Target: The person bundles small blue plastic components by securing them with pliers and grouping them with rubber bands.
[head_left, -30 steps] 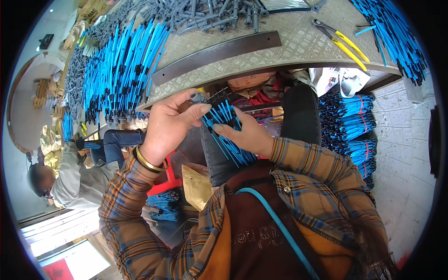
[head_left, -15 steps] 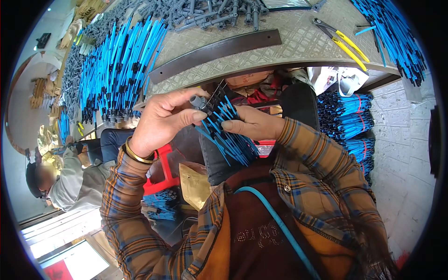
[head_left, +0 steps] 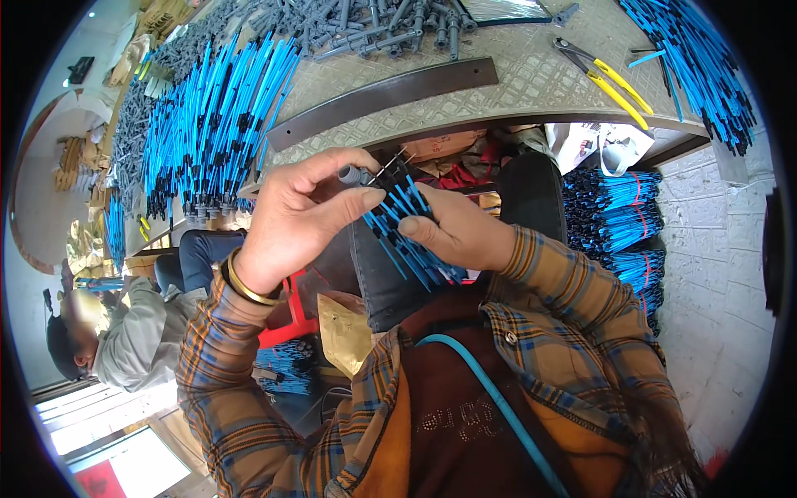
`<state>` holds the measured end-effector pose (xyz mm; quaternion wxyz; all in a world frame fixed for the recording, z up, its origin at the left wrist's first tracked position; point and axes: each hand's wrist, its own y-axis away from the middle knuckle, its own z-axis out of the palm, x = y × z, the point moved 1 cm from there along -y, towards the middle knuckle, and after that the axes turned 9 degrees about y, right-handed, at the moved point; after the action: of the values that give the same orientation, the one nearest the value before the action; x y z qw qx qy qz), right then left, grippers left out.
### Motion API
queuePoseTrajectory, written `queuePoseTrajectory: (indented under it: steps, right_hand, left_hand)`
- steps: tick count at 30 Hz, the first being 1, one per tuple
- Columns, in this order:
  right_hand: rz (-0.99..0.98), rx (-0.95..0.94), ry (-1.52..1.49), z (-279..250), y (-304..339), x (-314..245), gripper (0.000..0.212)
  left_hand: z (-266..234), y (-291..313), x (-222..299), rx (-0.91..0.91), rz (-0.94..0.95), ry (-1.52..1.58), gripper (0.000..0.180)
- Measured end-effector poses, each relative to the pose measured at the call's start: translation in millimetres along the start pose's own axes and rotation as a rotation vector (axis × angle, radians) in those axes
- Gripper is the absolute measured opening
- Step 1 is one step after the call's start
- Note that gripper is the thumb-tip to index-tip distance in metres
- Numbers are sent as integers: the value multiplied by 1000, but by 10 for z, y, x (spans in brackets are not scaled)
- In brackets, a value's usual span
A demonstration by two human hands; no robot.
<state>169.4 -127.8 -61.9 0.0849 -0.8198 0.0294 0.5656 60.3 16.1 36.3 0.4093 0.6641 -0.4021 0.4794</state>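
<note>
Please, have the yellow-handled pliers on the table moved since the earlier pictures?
No. The pliers keep the same place on the table, handle ends still near its front edge.

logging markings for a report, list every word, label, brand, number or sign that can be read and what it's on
None reads clearly enough to quote.
Maroon shirt: studded lettering, too unclear to read.
White bag: dark print, too small.
Brown package: faint marks, too blurred.
</note>
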Motion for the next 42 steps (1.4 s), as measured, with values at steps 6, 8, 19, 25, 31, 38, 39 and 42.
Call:
queuePoseTrajectory:
  steps: [6, 8, 19, 25, 31, 38, 39, 42]
  right_hand:
    - [-75, -238, -199, -192, -31, 125, 49]
    - [-65, -232, -183, -172, -13, 194, 49]
    - [161, -154, -46, -123, 53, 259, 56]
    - [127, 185, -14, 101, 168, 291, 53]
    - [134, 163, 216, 1, 165, 255, 48]
    - [47, -295, -3, -308, -30, 330, 46]
    - [47, -291, -2, -307, -17, 333, 46]
    - [83, -207, -2, -254, 61, 341, 48]
  left_hand:
    - [-66, -128, -53, -265, -6, 78, 26]
    - [-50, -159, -117, -303, -51, 98, 28]
    - [88, -289, -373, -191, 2, 84, 25]
    - [76, -312, -374, -205, -8, 148, 22]
    - [18, -274, -386, -199, 5, 235, 25]
    - [59, -235, -303, -227, -16, 306, 31]
    - [67, -236, -318, -233, -1, 300, 31]
    - [257, -211, -538, -102, 59, 481, 29]
